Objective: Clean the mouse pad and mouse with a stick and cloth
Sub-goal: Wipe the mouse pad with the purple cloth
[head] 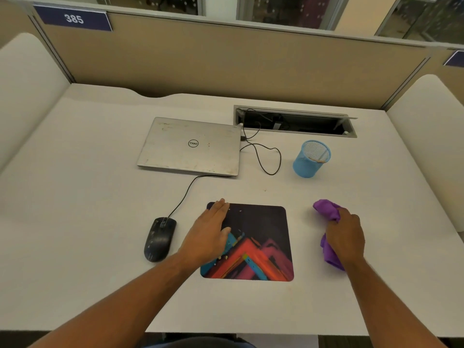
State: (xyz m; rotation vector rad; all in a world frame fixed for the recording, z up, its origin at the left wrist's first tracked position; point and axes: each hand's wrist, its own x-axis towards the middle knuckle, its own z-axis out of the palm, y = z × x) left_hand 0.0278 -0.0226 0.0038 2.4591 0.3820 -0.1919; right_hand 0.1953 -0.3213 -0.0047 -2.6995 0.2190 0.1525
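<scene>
We press our left hand [209, 232] flat, fingers spread, on the dark square mouse pad [261, 243] on the white tabletop [100, 222], likely pinning it; right hand [345, 236] grip bunches the purple cloth [326, 209] beside it.

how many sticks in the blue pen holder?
2 visible, both inside the blue mesh pen holder right of the laptop: a wooden stick lying low across it, and a paler stick leaning on its right wall. The mesh could hide more.
</scene>
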